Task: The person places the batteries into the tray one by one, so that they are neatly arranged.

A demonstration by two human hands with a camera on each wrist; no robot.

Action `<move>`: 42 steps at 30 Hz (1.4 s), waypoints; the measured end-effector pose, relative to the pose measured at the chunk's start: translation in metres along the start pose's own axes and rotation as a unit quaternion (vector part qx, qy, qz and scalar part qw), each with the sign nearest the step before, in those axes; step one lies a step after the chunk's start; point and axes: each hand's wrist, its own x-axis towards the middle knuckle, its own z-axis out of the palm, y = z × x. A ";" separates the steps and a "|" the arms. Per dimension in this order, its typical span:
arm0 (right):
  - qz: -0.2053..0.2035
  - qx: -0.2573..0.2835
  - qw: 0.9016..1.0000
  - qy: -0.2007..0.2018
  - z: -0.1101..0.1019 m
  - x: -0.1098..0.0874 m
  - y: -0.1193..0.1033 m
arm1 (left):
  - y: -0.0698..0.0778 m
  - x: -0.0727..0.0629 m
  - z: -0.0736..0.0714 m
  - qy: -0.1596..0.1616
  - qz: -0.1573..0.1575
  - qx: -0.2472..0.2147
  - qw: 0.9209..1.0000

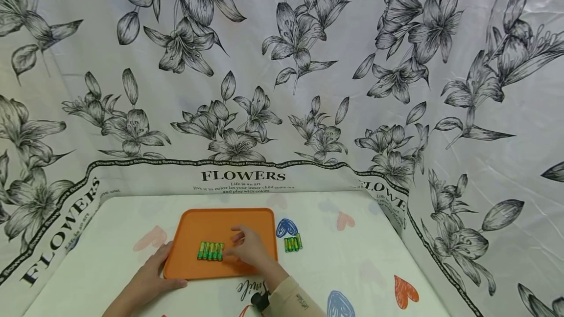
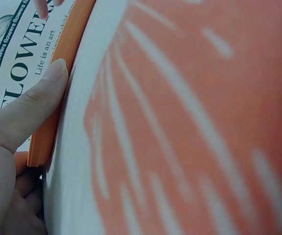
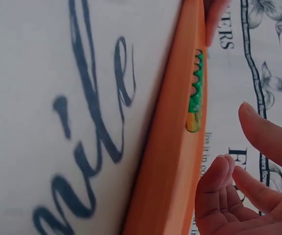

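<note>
Nearest is a cream sleeve on the right arm, with a small black thing beside it. Next to that, dark curly writing that ends in "mile" is on the white cloth with hearts that covers the table.

The left hand grips the near left corner of a flat orange tray with round corners. Its thumb presses on the tray's near side and its other fingers are at the left side.

The right hand is over the tray, a bit right of the middle. Its fingers are bent loosely, its thumb is apart from them, and it holds nothing. Just left of it, a row of little green and gold round batteries lies side by side inside the tray.

Outside the tray, near its right side, is a smaller bunch of green and gold batteries. One pokes out farther than the others. Just behind them is a blue heart on the cloth.

Farthest back hangs a white sheet with black flowers, with the big word "FLOWERS" near its bottom.
</note>
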 end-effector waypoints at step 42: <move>-0.035 -0.045 0.992 0.111 -0.127 -0.021 0.027 | -0.001 0.000 0.000 0.002 0.004 0.003 1.000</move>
